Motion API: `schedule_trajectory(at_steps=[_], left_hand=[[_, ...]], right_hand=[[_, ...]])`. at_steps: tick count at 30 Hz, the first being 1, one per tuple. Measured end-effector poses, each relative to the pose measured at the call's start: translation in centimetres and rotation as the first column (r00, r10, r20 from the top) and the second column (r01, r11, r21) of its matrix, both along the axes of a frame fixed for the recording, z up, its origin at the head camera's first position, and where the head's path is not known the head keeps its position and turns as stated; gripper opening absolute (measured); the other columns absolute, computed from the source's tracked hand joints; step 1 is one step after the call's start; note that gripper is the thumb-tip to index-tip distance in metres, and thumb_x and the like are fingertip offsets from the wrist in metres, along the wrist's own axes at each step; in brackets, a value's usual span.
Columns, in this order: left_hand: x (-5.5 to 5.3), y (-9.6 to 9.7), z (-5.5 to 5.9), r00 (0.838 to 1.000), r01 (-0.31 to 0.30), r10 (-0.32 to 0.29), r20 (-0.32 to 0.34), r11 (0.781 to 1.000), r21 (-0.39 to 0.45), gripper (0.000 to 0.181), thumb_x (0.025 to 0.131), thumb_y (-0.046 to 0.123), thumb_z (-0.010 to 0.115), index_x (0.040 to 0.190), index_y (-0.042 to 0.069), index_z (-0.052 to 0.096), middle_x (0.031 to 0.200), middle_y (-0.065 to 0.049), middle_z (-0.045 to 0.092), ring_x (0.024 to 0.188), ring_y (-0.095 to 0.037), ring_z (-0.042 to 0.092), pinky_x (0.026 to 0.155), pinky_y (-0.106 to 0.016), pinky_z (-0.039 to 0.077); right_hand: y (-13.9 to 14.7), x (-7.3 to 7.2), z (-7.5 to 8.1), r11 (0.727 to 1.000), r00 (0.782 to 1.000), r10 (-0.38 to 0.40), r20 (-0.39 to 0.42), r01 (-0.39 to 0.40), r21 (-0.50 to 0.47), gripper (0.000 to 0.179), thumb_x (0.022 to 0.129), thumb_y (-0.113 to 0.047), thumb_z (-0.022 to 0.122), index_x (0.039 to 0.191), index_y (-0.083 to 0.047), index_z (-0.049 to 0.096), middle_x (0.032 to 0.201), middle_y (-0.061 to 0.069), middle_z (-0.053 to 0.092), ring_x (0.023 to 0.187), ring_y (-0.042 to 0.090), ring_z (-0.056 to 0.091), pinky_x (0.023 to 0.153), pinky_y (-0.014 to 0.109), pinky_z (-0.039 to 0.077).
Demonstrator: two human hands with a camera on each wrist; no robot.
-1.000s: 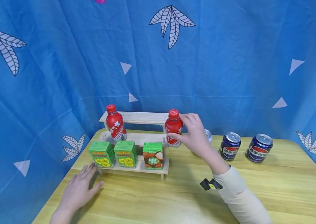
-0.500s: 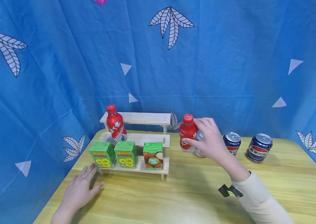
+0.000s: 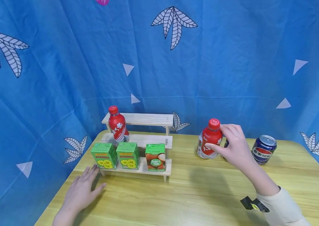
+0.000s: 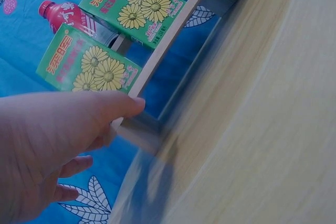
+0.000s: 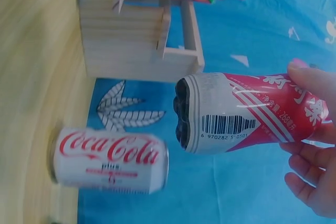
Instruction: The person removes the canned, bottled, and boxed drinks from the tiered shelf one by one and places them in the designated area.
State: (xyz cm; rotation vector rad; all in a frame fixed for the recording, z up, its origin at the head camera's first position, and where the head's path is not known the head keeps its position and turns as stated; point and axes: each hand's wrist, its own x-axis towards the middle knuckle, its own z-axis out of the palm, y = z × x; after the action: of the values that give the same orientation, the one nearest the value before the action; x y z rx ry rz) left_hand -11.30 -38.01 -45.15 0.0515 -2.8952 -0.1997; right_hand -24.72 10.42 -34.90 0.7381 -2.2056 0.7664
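In the head view the right hand (image 3: 234,146) pinches a red bottle (image 3: 211,138) by its upper body, below the cap, thumb on the near side and fingers behind; the bottle hangs above the wooden table (image 3: 148,201), well to the right of the wooden shelf (image 3: 151,119), near a blue can (image 3: 264,150). The left hand (image 3: 81,190) is far from its partner, fingers stretched out beside the shelf's left front corner, near 2 green flower cartons (image 3: 128,155), and holds nothing. In the left wrist view its thumb lies along the shelf's end; that corner is blurred, so whether the thumb presses the wood or merely lies against it is hard to say. In the right wrist view the bottle's lobed base is in the air, apart from the white Coca-Cola can (image 5: 111,161), which stands on the table. The bottle looks like plastic under a glossy wrap, so I would expect moderate weight if full, a wall that gives slightly under a squeeze, little risk of breaking, and some slipperiness. The rounded upper body suits thumb and fingers set on opposite sides; the slimmer middle would be a fair 2nd choice, and the cap alone a poor hold.
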Motion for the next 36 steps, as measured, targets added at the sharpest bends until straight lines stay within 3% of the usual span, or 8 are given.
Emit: schedule_trajectory(at_steps=[11,18,26,36], left_hand=[[-0.4,0.1,-0.1,1.0,0.001,-0.001,0.021,1.0,0.005,0.077,0.091,0.054,0.059,0.144,0.001,0.044,0.153,-0.02,0.039,0.141,-0.045,0.034,0.11,-0.071,0.027],[-0.2,0.0,0.0,1.0,-0.002,0.002,0.015,1.0,0.008,0.077,0.091,0.056,0.059,0.144,0.002,0.045,0.153,-0.02,0.039,0.14,-0.045,0.035,0.11,-0.07,0.028],[-0.1,-0.3,-0.3,1.0,0.008,-0.008,-0.014,1.0,-0.004,0.077,0.09,0.055,0.06,0.143,0.0,0.046,0.152,-0.021,0.04,0.139,-0.046,0.037,0.109,-0.07,0.029],[-0.1,-0.1,0.0,1.0,0.001,-0.001,0.012,1.0,0.001,0.078,0.091,0.056,0.058,0.144,0.001,0.044,0.153,-0.02,0.039,0.141,-0.045,0.034,0.11,-0.07,0.028]], right_hand=[[3.7,1.2,-1.2,0.997,0.997,-0.071,0.017,0.071,-0.01,0.063,0.061,-0.013,0.089,0.115,0.003,0.062,0.108,0.019,0.064,0.108,0.034,0.047,0.075,0.05,0.043],[5.5,1.5,-1.9,0.995,0.996,-0.093,-0.002,0.093,-0.029,0.063,0.057,-0.01,0.089,0.112,0.005,0.062,0.105,0.023,0.063,0.104,0.037,0.049,0.08,0.051,0.039],[7.3,1.7,-2.6,0.987,0.985,-0.149,0.093,0.153,-0.041,0.064,0.063,-0.013,0.09,0.116,0.006,0.06,0.107,0.025,0.061,0.112,0.042,0.042,0.078,0.056,0.039],[9.5,1.8,-3.7,0.974,0.964,-0.213,0.156,0.222,-0.04,0.064,0.066,-0.011,0.088,0.119,0.008,0.057,0.113,0.031,0.057,0.113,0.047,0.04,0.081,0.059,0.036]])
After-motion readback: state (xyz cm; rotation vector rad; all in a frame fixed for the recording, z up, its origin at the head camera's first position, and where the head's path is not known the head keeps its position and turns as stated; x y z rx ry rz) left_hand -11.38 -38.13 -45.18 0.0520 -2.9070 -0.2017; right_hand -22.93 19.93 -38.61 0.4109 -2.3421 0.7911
